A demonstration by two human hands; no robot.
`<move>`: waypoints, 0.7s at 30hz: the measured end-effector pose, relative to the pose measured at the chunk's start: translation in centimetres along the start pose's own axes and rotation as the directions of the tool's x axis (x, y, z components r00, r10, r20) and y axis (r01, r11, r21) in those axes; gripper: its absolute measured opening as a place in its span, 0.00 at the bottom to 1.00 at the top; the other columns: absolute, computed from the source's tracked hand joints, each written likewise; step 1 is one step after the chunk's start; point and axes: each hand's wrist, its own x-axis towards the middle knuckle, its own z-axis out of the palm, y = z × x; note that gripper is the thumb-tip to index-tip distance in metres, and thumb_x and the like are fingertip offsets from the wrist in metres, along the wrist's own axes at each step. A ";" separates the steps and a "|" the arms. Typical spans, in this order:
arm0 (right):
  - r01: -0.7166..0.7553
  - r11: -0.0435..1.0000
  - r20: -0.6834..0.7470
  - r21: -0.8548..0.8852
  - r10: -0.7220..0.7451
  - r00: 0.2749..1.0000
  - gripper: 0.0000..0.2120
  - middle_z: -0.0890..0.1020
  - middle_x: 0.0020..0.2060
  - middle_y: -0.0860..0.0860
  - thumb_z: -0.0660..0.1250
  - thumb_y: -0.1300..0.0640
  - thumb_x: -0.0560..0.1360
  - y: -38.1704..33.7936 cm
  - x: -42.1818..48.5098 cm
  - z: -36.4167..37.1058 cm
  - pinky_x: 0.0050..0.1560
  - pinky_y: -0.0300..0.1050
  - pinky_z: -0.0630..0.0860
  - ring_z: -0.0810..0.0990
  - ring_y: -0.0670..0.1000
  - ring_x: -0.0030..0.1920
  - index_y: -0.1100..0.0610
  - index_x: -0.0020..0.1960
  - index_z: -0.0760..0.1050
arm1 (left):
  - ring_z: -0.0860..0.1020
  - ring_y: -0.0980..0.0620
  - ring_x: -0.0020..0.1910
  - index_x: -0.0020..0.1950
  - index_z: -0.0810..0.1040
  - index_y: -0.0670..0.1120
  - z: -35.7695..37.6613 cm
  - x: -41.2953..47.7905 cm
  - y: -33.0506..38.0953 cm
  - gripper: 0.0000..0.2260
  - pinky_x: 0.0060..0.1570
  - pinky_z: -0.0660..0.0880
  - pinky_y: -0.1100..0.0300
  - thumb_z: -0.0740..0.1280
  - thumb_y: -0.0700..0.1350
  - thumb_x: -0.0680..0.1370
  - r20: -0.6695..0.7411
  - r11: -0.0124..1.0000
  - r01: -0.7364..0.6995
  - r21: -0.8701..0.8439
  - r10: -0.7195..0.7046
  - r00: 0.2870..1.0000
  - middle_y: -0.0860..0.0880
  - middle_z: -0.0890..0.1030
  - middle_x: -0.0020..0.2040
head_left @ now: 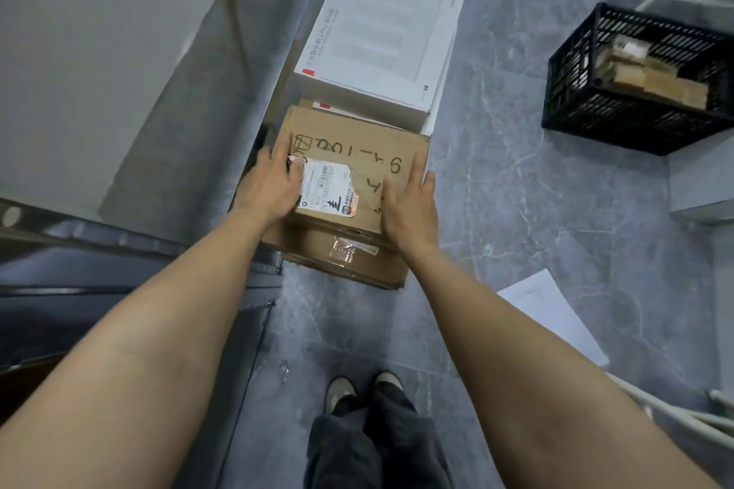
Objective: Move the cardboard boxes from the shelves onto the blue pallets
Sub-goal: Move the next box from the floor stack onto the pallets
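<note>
Reaching, left hand (272, 181) and right hand (409, 204) touch box (357, 149)

A stockroom: labelled cardboard boxes (349, 171) stacked on grey floor tiles (516, 210) beside dark metal shelving (99, 238); a white product carton (377, 44) behind them; a black plastic crate (576, 91) of small parcels nearby.

Left grip (275, 182), right grip (410, 206), both flat

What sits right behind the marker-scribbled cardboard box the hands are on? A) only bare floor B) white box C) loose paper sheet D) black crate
B: the white box lies just past the far edge of the cardboard box that the left hand and right hand touch; the black crate stands apart, off to the right.
</note>
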 end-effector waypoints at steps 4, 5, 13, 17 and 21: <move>0.044 0.999 -0.035 0.020 -0.043 0.998 0.31 0.62 0.74 0.60 0.53 0.45 0.81 -0.1 -0.1 0.6 0.67 0.62 0.67 0.68 0.63 0.68 0.49 0.79 0.44 | 0.69 0.36 0.65 0.78 0.46 0.56 0.4 -0.3 0.2 0.24 0.64 0.65 0.43 0.49 0.53 0.83 -0.041 0.997 0.033 -0.070 -0.036 0.999 0.38 0.65 0.70; 0.050 0.998 -0.037 0.024 -0.049 0.998 0.30 0.63 0.73 0.60 0.53 0.45 0.81 -0.1 -0.1 0.5 0.66 0.61 0.68 0.69 0.63 0.67 0.49 0.79 0.45 | 0.70 0.35 0.64 0.78 0.47 0.56 0.5 -0.3 0.3 0.24 0.64 0.65 0.44 0.49 0.53 0.83 -0.049 0.996 0.030 -0.079 -0.034 0.998 0.38 0.66 0.69; 0.033 0.999 0.018 0.023 -0.034 0.999 0.29 0.60 0.74 0.60 0.54 0.47 0.82 -2.2 -2.0 -3.7 0.66 0.56 0.68 0.70 0.63 0.66 0.48 0.79 0.47 | 0.72 0.34 0.59 0.78 0.49 0.56 -2.3 -3.0 2.3 0.24 0.60 0.68 0.45 0.50 0.52 0.83 -0.057 0.991 0.041 -0.130 -0.049 0.997 0.39 0.68 0.67; 0.041 0.999 -0.005 0.010 -0.041 0.999 0.28 0.62 0.72 0.58 0.54 0.48 0.83 -4.8 -4.8 -8.1 0.60 0.52 0.70 0.74 0.61 0.61 0.49 0.80 0.48 | 0.72 0.34 0.59 0.78 0.49 0.56 -6.2 -6.2 4.7 0.24 0.61 0.67 0.45 0.49 0.52 0.83 -0.072 0.988 0.029 -0.149 -0.040 0.997 0.39 0.67 0.68; 0.075 0.997 -0.038 0.003 -0.075 0.996 0.28 0.62 0.72 0.58 0.54 0.48 0.83 -8.0 -7.7 -12.9 0.59 0.51 0.70 0.73 0.61 0.61 0.49 0.80 0.48 | 0.72 0.34 0.57 0.78 0.49 0.55 -11.2 -9.7 7.3 0.23 0.59 0.68 0.44 0.49 0.50 0.83 -0.124 0.986 -0.009 -0.168 -0.012 0.992 0.38 0.69 0.64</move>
